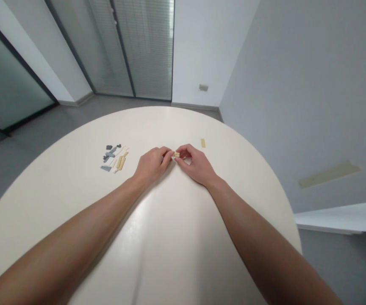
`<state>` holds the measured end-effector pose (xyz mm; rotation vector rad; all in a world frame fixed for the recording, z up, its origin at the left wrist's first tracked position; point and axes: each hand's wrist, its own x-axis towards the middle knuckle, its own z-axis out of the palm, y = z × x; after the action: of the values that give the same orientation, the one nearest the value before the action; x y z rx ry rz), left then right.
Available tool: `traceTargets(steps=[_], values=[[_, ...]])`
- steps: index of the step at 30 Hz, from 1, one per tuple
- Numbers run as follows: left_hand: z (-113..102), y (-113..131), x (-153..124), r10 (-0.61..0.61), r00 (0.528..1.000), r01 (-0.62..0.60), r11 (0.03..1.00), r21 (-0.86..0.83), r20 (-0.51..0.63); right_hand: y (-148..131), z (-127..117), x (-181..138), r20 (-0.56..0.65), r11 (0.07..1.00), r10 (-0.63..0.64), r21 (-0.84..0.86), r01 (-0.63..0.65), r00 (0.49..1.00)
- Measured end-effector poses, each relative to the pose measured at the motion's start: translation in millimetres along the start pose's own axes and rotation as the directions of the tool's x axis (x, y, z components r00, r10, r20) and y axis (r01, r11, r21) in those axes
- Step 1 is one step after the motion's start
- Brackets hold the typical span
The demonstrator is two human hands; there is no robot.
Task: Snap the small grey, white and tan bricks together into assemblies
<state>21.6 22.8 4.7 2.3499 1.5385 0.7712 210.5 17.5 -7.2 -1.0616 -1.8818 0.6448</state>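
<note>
Bare forearms (75, 228) across round white tabletop (183, 254)

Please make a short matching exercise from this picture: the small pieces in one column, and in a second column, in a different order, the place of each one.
Things:
1. small tan piece
2. tan strip
3. grey pieces

Places:
A. in a loose group to the left of the hands
B. alone on the table, beyond the right hand
C. pinched between the fingers of the left hand and the right hand

Right pairs: 1-C, 2-B, 3-A
</note>
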Motion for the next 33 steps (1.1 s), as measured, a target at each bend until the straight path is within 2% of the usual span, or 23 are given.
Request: traceTargets(steps=[4,9,13,16,23,33], values=[[0.2,0.6,-0.2,-0.005,1.0,0.005,1.0,-0.025,-0.003,-0.5,-0.2,0.1,-0.002,1.0,0.017,-0.011,-0.017,1.0],[2.0,-0.1,-1.6,0.014,0.997,-0.023,0.991,-0.131,-0.072,2.4,1.1,0.3,-0.035,0.998,0.042,-0.041,-0.044,0.998],[3.8,-2.5,-1.8,0.052,0.994,-0.065,0.988,-0.139,-0.098,2.2,1.1,0.7,-0.033,0.997,0.056,-0.058,-0.058,0.998],[3.4,-2.4,-1.6,0.054,0.994,-0.066,0.989,-0.13,-0.092,0.0,0.5,1.0,-0.024,0.997,0.054,-0.058,-0.056,0.998],[1.1,0.6,-1.7,-0.035,0.999,0.032,0.994,-0.103,-0.031,-1.5,0.4,1.2,-0.008,0.996,0.06,-0.061,-0.06,0.998],[0.8,1.3,-1.3,-0.042,0.999,0.04,0.995,-0.093,-0.015,-2.7,0.1,0.1,0.014,0.994,0.063,-0.088,-0.061,0.998]])
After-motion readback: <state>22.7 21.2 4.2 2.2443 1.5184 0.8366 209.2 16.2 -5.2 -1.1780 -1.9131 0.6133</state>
